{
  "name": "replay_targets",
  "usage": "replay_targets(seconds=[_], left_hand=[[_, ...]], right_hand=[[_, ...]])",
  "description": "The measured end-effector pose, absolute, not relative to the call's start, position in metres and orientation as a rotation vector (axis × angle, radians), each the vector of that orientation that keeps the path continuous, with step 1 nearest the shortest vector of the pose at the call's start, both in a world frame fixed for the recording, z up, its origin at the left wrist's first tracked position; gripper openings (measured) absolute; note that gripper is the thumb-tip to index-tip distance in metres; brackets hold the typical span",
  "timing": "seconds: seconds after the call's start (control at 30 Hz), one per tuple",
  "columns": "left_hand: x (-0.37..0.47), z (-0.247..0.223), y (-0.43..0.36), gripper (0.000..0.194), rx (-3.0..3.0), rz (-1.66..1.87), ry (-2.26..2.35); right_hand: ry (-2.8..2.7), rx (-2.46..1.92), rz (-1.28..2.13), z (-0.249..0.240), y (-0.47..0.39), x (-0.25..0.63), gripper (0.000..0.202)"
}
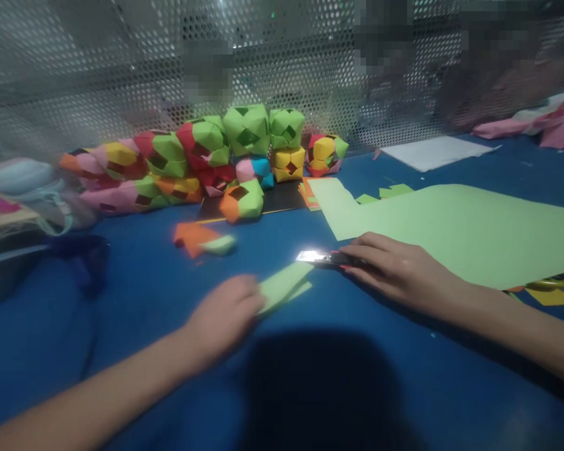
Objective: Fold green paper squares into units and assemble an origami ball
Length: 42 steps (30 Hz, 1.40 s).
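My left hand [230, 310], a little blurred, pinches light green paper strips [284, 287] just above the blue table [169, 401]. To the right, my right hand [395, 266] has its fingers closed on a cutter knife [314, 257] with a shiny metal end pointing left. That end lies at the upper tip of the strips; whether they touch, I cannot tell. A large light green sheet [470, 232] lies behind and beside my right hand. Left of the knife, an orange and green folded paper piece [200, 239] rests on the table.
Several folded paper balls [247, 131] are stacked along a perforated metal screen [282, 62]. A white sheet [437, 152] lies at the back right, near pink paper [561, 125]. At the right edge are yellow scissor handles [561, 280]. Blurred bags [23, 207] stand at the left.
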<state>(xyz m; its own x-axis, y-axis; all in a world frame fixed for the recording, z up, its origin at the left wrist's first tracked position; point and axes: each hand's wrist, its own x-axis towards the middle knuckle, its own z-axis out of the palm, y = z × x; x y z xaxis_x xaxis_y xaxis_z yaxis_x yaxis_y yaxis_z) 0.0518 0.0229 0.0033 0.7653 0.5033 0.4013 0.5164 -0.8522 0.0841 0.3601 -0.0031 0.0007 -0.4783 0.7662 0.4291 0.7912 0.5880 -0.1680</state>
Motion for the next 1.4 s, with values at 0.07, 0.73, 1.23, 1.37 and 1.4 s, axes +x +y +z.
replay_targets(seconds=[0.07, 0.73, 1.23, 1.37, 1.4], left_hand=[[0.049, 0.003, 0.024, 0.020, -2.897, -0.694, -0.789], [0.048, -0.007, 0.033, 0.020, -2.538, -0.863, -0.646], [0.054, 0.006, 0.032, 0.019, -2.707, -0.886, -1.012], [0.053, 0.005, 0.033, 0.019, -2.749, -0.876, -1.042], [0.053, 0.005, 0.033, 0.019, -2.747, -0.877, -1.058]], right_hand=[[-2.343, -1.235, -0.061, 0.000, -0.004, 0.362, 0.028], [-2.170, -1.173, 0.003, 0.001, -0.008, 0.359, 0.024], [-2.432, -1.193, -0.097, -0.001, -0.004, 0.365, 0.031], [-2.440, -1.176, -0.050, -0.001, -0.004, 0.363, 0.030], [-2.439, -1.169, -0.033, -0.001, -0.004, 0.363, 0.030]])
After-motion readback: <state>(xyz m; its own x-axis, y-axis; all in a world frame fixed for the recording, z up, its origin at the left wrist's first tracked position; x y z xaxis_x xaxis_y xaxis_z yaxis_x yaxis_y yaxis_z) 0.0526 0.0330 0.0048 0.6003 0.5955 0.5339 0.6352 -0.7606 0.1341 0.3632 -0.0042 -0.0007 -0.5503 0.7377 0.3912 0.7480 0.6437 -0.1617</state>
